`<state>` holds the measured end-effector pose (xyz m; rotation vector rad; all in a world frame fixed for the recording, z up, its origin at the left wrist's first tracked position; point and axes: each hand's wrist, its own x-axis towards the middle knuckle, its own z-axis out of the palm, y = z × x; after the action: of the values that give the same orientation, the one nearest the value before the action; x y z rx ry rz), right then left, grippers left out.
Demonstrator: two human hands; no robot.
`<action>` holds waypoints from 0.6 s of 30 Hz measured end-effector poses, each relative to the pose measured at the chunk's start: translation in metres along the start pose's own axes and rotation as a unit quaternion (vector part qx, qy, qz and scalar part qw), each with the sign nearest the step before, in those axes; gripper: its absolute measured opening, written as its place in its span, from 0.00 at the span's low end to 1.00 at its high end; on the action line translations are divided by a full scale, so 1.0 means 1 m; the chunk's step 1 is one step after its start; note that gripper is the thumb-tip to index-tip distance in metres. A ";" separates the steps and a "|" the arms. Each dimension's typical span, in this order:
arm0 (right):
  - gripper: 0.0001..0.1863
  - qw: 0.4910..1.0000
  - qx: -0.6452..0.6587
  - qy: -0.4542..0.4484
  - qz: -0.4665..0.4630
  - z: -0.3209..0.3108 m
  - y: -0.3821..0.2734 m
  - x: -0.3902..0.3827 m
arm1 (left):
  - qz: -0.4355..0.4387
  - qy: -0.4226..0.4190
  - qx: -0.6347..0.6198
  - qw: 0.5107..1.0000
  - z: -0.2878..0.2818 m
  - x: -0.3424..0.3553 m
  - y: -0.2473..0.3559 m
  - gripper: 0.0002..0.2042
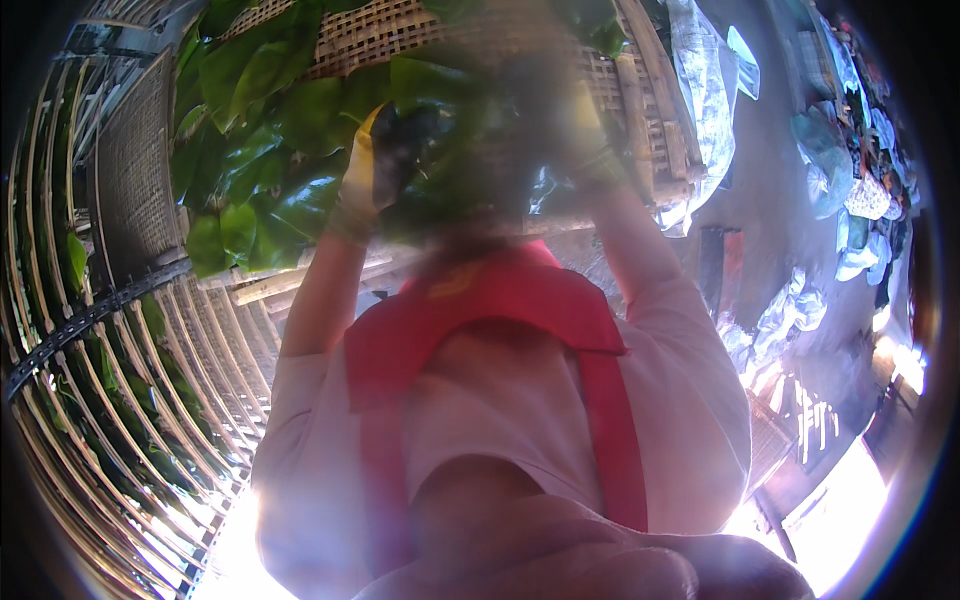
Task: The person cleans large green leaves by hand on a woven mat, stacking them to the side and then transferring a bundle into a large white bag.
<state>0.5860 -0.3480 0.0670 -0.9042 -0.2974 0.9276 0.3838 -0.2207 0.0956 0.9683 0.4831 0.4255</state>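
Many large, glossy green leaves (270, 150) lie overlapping on a woven bamboo tray (372, 38) in front of me. My left hand (375, 165), in a yellow glove with a dark palm, is among them, thumb side up and palm turned inward. Its other fingers are hidden by leaves and shadow. On the other side, my right hand (580, 130), also gloved, is smeared by motion and haze, so its fingers do not show. A darker bunch of leaves (465, 185) fills the space between both hands, close to my chest. Whether either hand grips it is unclear.
To the left stands a slatted bamboo rack (120, 340) with more leaves behind its slats, beside a woven panel (138, 150). Clear plastic sheeting (700, 95) hangs along the tray's right edge. Crumpled plastic bags (825, 165) lie on the grey floor (765, 215) farther right.
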 end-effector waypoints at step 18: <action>0.21 0.980 -0.194 -0.044 0.026 0.062 0.040 -0.049 | 0.086 -0.002 0.260 0.962 -0.031 -0.025 -0.004 0.18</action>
<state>0.4986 -0.3423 0.0803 -1.2347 -0.5455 0.9774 0.3458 -0.2154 0.0823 1.5280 0.5196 0.4619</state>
